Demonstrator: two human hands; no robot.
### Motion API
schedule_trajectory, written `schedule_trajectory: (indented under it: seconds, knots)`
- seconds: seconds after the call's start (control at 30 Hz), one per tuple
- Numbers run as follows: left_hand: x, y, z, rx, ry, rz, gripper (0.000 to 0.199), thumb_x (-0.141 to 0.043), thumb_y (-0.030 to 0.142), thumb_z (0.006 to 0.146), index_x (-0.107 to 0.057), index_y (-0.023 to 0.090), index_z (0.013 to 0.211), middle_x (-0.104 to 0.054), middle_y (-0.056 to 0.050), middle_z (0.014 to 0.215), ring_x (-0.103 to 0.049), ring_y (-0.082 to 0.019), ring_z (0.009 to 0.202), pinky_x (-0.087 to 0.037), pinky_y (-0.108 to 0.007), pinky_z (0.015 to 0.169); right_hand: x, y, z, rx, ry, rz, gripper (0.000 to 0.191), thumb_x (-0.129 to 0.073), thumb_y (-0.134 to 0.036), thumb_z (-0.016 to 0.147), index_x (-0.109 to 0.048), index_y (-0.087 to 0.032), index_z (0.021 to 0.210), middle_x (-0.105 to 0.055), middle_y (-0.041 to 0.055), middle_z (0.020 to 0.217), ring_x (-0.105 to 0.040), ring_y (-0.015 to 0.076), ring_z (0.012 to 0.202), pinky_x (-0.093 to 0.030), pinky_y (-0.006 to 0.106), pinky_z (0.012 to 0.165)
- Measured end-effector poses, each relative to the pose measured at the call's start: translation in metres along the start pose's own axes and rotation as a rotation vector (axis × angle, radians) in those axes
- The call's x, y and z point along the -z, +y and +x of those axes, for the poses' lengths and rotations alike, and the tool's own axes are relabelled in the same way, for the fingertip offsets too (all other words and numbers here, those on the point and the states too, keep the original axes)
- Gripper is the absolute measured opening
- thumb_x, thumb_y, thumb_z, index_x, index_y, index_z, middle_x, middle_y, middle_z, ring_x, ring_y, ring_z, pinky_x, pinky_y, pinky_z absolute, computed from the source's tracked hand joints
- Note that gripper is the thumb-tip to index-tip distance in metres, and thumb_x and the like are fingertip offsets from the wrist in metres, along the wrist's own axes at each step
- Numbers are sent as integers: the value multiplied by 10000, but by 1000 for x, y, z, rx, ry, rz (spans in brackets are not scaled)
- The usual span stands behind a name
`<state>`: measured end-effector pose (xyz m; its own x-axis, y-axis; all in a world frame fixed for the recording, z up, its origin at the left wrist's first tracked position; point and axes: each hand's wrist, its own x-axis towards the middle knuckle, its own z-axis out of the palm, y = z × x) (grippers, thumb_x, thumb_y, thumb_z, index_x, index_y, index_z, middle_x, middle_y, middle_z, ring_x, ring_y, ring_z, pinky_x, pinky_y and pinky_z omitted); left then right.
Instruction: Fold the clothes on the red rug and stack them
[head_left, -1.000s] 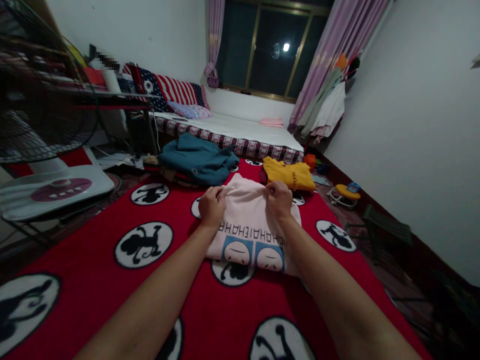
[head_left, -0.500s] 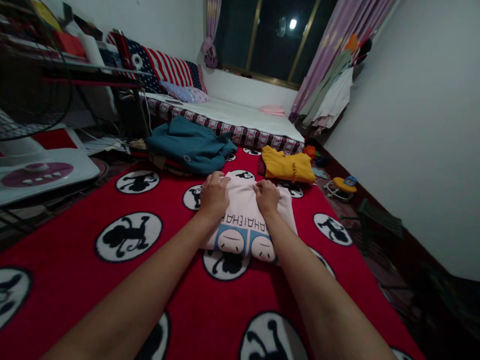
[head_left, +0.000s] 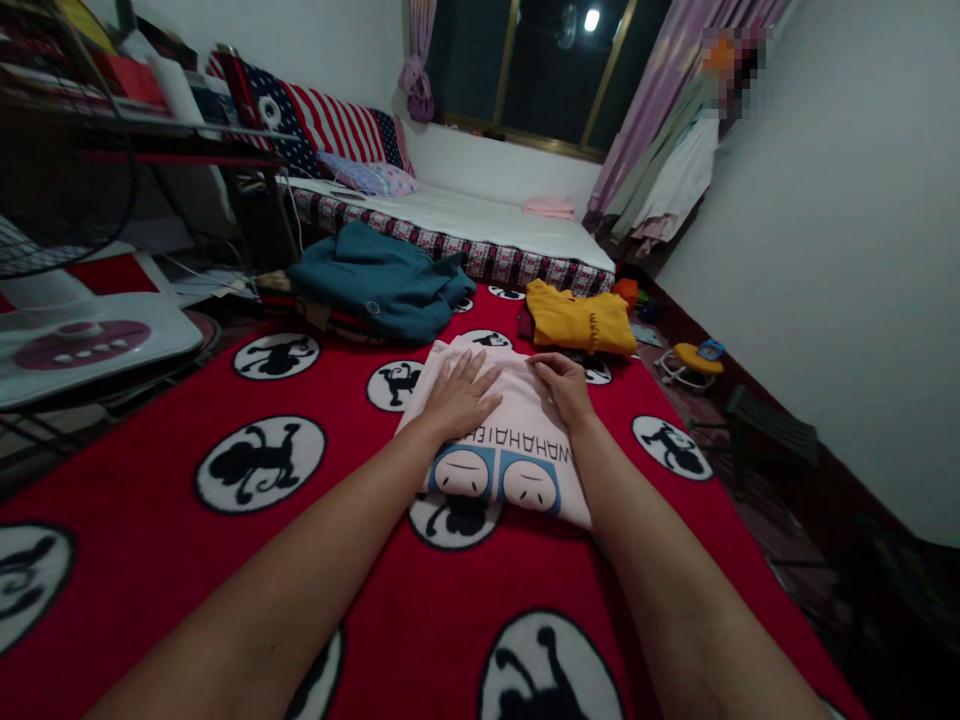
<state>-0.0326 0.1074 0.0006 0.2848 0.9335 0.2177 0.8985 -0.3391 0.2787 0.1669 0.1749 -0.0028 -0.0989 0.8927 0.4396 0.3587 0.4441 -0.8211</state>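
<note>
A pale pink shirt [head_left: 517,400], folded into a flat bundle, lies on the red blanket [head_left: 480,590]. Black lettering and blue squares with white cartoon faces show on it, upside down to me. My left hand [head_left: 461,395] rests flat on its left half, fingers spread. At the far edge, right of the middle, my right hand [head_left: 564,385] has thumb and fingertips closed on the shirt's fabric. Part of the lettering is hidden beneath my left hand.
Beyond the shirt lie a teal garment [head_left: 386,285] at left and folded yellow clothing [head_left: 581,318] at right. A bed [head_left: 480,215] stands under the window. A fan [head_left: 97,330] is at left; a small yellow stool [head_left: 694,360] and a dark green stool [head_left: 772,425] stand at right.
My left hand has gone from gripping the far edge to lying spread on the shirt. My right hand has shifted slightly right along that edge. The shirt's right side looks straighter.
</note>
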Motion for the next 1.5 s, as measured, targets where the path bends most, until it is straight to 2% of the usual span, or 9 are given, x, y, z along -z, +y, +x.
schedule_trajectory:
  seconds: [0.13, 0.27, 0.43, 0.63, 0.9, 1.03, 1.2, 1.4, 1.5]
  knots:
    - [-1, -3, -3, 17, 16, 2, 608, -366, 513, 937, -250, 295, 1493, -94, -38, 1597, -38, -277, 1463, -63, -480, 1172, 9, 4, -5, 39, 108, -121, 296, -462, -319, 838, -668, -142, 955, -692, 111, 1025, -621, 203, 961, -476, 344, 865]
    - [-2, -2, -3, 38, 27, 11, 643, -376, 525, 928, -222, 280, 1502, -101, -45, 1596, -44, -278, 1463, -74, -467, 1173, 18, 6, -17, 75, -85, -648, 386, -404, -342, 911, -626, -192, 1189, -566, 115, 1325, -454, 256, 1259, -307, 488, 1064]
    - [1, 5, -4, 92, 25, 9, 640, -393, 540, 912, -242, 319, 1493, -122, -19, 1594, -44, -317, 1458, -71, -528, 1156, 31, 3, -31, -173, -235, -972, 604, -264, -557, 944, -297, -270, 1474, -207, 88, 1571, -167, 309, 1435, -220, 656, 1058]
    - [4, 13, -3, 139, -16, 19, 599, -401, 519, 907, -317, 322, 1467, -188, -34, 1580, -85, -352, 1447, -96, -610, 1119, 8, -39, -12, -257, -258, -1156, 550, -414, -373, 915, -434, -128, 1407, -328, 197, 1504, -202, 380, 1413, -67, 686, 1075]
    - [-2, 7, -6, 262, 162, -7, 594, -382, 470, 923, -321, 255, 1473, -209, -72, 1573, -162, -284, 1445, -139, -496, 1158, -45, -54, -34, -82, -223, -976, 556, -301, -403, 957, -276, -239, 1488, -220, 104, 1565, -165, 331, 1435, -152, 667, 1077]
    - [-1, 2, -3, 450, 197, -43, 674, -370, 517, 917, -286, 158, 1482, -191, -153, 1565, -195, -326, 1430, -173, -539, 1137, -44, -45, -39, -81, -219, -941, 566, -342, -420, 946, -280, -257, 1485, -227, 89, 1565, -176, 319, 1434, -123, 651, 1093]
    - [3, -4, -10, 418, 183, -15, 606, -382, 428, 939, -337, 94, 1443, -252, -179, 1541, -262, -320, 1406, -238, -452, 1134, -36, -44, -40, -22, -143, -827, 495, -434, -362, 914, -442, -232, 1392, -362, 107, 1505, -287, 304, 1390, -172, 623, 1090]
    - [22, -8, -55, 390, 200, 105, 600, -505, 404, 897, -398, 67, 1382, -497, -224, 1344, -465, -332, 1238, -384, -393, 1009, -30, -44, -44, 168, 115, -670, 257, -445, -229, 881, -690, -178, 939, -642, 111, 1123, -545, 227, 1091, -391, 363, 979]
    - [37, -9, -82, 408, 194, 197, 646, -553, 426, 866, -388, 98, 1398, -616, -195, 1158, -558, -338, 1102, -422, -414, 933, -32, -55, -49, 229, 103, -724, 274, -428, -282, 917, -682, -184, 883, -658, 90, 977, -583, 211, 954, -431, 302, 835]
